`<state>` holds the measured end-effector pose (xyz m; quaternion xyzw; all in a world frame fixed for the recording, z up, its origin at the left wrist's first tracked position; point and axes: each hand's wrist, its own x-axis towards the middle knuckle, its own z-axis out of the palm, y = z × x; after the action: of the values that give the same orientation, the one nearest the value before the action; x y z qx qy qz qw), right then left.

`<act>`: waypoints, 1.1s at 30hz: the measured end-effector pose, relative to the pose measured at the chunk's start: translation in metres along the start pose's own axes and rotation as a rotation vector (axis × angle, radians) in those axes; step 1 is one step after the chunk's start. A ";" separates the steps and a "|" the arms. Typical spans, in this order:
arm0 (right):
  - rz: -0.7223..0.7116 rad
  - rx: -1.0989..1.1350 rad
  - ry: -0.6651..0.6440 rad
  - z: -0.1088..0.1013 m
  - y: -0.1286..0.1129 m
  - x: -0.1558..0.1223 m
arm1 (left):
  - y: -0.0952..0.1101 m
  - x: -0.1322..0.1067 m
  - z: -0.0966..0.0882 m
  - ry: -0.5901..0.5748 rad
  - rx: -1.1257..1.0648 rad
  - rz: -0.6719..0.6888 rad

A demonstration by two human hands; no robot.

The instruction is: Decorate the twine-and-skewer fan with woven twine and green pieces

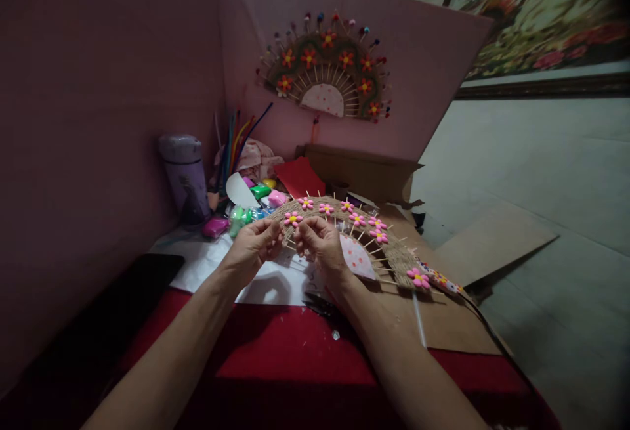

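Note:
A half-round woven fan [394, 256] with wooden sticks and pink clay flowers [327, 209] is held up over the table. My left hand [253, 246] pinches its left end, fingers closed on the woven rim near a pink flower. My right hand [321, 243] is closed on the sticks just right of that, close to the fan's pink dotted centre piece [358, 258]. Both forearms reach in from the bottom of the view.
A finished fan with red flowers [327, 69] hangs on the pink board behind. A purple bottle [186, 177], coloured clay packs [260, 190], pipe cleaners [236, 138], white paper [266, 282], scissors [319, 305], a black phone [147, 272] and cardboard [457, 325] lie on the red table.

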<state>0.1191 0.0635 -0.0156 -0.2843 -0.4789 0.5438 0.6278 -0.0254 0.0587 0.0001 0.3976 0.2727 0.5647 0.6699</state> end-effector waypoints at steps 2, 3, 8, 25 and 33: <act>-0.006 -0.001 0.013 0.000 0.000 0.000 | 0.001 -0.001 0.000 -0.014 -0.007 -0.022; -0.018 0.002 0.022 -0.001 0.000 -0.001 | 0.001 -0.001 0.000 -0.020 -0.010 -0.025; -0.010 0.044 0.033 -0.003 0.000 0.001 | 0.002 -0.002 0.002 -0.015 0.027 -0.027; -0.013 -0.064 -0.012 0.001 -0.002 -0.003 | -0.001 0.001 -0.001 0.025 0.056 -0.013; -0.052 -0.096 0.014 0.003 0.000 -0.001 | 0.001 0.005 -0.004 0.152 0.020 0.158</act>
<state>0.1164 0.0623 -0.0149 -0.3051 -0.5072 0.5018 0.6308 -0.0279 0.0640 -0.0013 0.3805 0.2961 0.6414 0.5968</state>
